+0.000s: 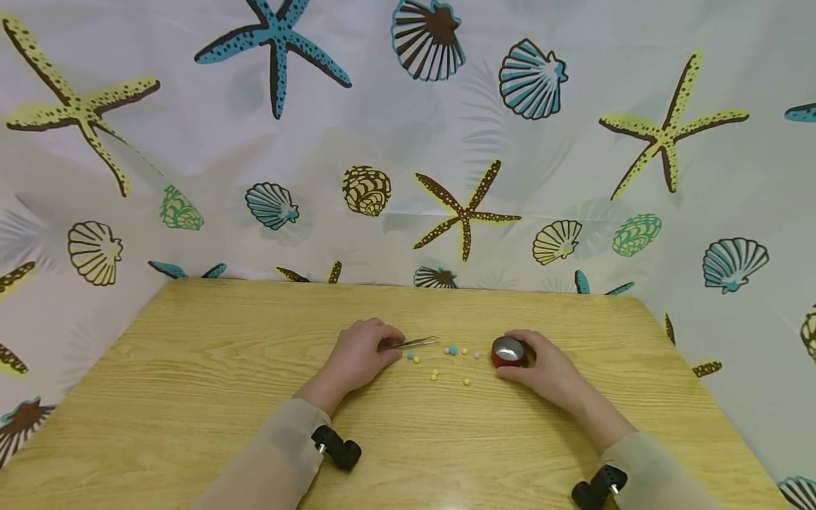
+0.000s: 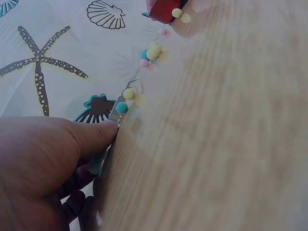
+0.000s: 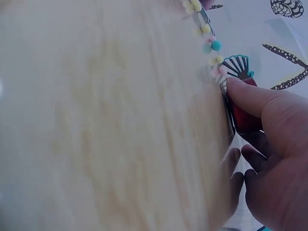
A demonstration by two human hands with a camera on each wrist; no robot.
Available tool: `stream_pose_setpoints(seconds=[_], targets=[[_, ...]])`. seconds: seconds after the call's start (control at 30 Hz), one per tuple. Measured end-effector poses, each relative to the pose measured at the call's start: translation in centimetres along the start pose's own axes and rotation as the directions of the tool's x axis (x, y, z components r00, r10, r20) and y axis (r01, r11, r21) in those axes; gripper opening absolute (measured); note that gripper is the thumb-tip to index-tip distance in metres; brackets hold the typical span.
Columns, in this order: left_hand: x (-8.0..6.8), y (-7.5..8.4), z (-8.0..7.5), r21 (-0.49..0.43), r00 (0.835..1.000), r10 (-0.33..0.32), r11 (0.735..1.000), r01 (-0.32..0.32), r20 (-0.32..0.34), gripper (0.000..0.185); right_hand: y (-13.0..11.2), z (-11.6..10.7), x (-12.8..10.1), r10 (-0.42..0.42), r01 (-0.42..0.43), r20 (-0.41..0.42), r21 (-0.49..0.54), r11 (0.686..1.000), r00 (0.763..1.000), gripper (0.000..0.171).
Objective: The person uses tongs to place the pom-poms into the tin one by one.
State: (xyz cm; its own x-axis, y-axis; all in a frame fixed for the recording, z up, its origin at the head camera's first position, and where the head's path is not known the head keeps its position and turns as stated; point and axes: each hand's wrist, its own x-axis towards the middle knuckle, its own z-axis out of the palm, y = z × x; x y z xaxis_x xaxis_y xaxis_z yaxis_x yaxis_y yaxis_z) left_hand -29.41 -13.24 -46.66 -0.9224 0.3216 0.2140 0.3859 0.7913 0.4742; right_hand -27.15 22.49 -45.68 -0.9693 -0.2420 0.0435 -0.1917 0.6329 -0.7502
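My left hand pinches a pair of metal tweezers, whose bent tips point right, just above or on the wooden table. In the left wrist view the thumb presses along the tweezers. My right hand grips a small red round container with a shiny silver inside or top, thumb in front and fingers behind. Between the hands lie several small balls: a blue ball, a yellow ball and a pink ball among them. The right hand's lower fingers are partly hidden in the head view.
The wooden table stretches to both sides of the hands. A white cloth printed with starfish and shells hangs behind it and along the sides. Black camera mounts sit on both sleeved wrists.
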Motion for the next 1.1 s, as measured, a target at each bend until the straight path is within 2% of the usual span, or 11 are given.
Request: stream_pose_setpoints(seconds=[0.6, 1.1], targets=[[0.01, 0.13, 0.04, -0.019, 1.000, -0.008, 1.000, 0.007, -0.023, 0.020, -0.45, 0.55, -0.76, -0.027, 0.025, 0.034, 0.052, 0.998, 0.999, 0.068], [0.22, 0.60, 0.10, 0.021, 1.000, -0.008, 1.000, 0.009, -0.017, 0.014, -0.02, 1.00, -0.91, -0.009, 0.007, 0.023, 0.068, 0.998, 1.000, 0.069]])
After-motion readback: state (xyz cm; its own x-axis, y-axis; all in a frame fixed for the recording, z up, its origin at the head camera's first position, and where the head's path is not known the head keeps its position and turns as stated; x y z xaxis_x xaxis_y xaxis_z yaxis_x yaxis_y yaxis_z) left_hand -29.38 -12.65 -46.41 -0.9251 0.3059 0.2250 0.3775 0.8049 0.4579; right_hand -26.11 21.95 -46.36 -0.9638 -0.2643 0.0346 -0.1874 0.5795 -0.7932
